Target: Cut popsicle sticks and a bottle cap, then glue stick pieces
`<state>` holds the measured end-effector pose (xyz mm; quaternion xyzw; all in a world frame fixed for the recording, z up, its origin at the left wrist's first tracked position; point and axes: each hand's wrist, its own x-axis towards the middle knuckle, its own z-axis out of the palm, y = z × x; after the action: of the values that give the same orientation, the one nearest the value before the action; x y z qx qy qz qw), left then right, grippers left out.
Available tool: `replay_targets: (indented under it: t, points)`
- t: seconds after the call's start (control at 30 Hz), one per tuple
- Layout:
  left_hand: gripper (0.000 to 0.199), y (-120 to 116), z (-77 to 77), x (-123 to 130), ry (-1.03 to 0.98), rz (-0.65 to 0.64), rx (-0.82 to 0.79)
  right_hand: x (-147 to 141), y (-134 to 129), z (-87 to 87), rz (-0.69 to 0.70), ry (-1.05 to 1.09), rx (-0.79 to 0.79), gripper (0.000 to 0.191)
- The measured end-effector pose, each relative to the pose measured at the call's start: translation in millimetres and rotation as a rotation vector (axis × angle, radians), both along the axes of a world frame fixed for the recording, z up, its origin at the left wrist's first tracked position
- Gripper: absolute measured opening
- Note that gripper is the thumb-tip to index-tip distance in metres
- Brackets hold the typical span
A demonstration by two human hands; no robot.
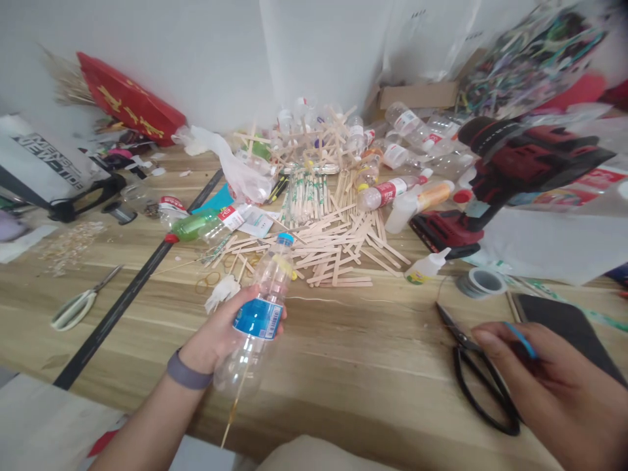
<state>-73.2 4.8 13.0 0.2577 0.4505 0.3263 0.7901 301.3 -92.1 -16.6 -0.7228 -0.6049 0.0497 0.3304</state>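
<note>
My left hand (228, 327) is closed round a clear plastic bottle (260, 317) with a blue label and blue cap, held tilted above the table's front edge. From the bottle's bottom end sticks a thin wooden skewer (228, 422) with something amber wound on it. At the right, my right hand (554, 379) is curled with thumb and fingers pinched together, and a thin blue strip (523, 340) shows at its fingers. Black-handled scissors (461, 366) lie just beside and partly under that hand. A pale thread (318, 299) runs across the wood between the hands.
Flat wooden sticks (338, 252) lie heaped mid-table, with plastic bottles behind. A red cordless drill (471, 190), a glue bottle (426, 267), a grey tape roll (481, 282) and a dark phone (564, 327) stand or lie right. White-handled scissors (78, 307) and a black strip (118, 304) lie left.
</note>
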Motion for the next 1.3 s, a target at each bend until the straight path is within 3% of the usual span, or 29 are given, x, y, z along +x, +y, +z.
replay_targets:
  t: [0.13, 0.3, 0.47, 0.57, 0.67, 0.73, 0.9, 1.03, 1.3]
  points:
    - [0.044, -2, -0.6, 9, -0.016, -0.038, -0.007, -50, 17, 15.7, 0.313, 0.027, 0.07, 0.013]
    - [0.055, -5, -3.7, 21, -0.049, -0.113, -0.015, -92, 35, 21.2, 0.49, 0.153, 0.008, 0.018]
    - [0.05, -10, -2.2, 30, -0.07, -0.189, -0.031, -111, 52, 27.2, 0.325, 0.028, 0.165, 0.035]
    - [0.047, -14, 0.6, 32, -0.083, -0.233, -0.029, -117, 63, 20.6, 0.235, -0.118, 0.087, 0.036]
    - [0.053, -15, 3.2, 30, -0.143, -0.269, -0.034, -118, 66, 10.1, 0.338, -0.167, -0.091, 0.026]
    - [0.056, -14, 4.3, 28, -0.166, -0.26, -0.036, -114, 63, 7.0, 0.399, -0.149, -0.126, 0.03]
    - [0.054, -10, 3.0, 25, -0.128, -0.211, -0.05, -101, 50, 18.5, 0.386, -0.051, -0.096, 0.028]
    - [0.054, -12, 2.1, 28, -0.152, -0.234, -0.051, -113, 41, 26.7, 0.43, 0.041, -0.07, 0.037]
    - [0.054, -17, 4.3, 29, -0.168, -0.195, -0.01, -133, 29, 22.6, 0.509, 0.101, -0.028, 0.043]
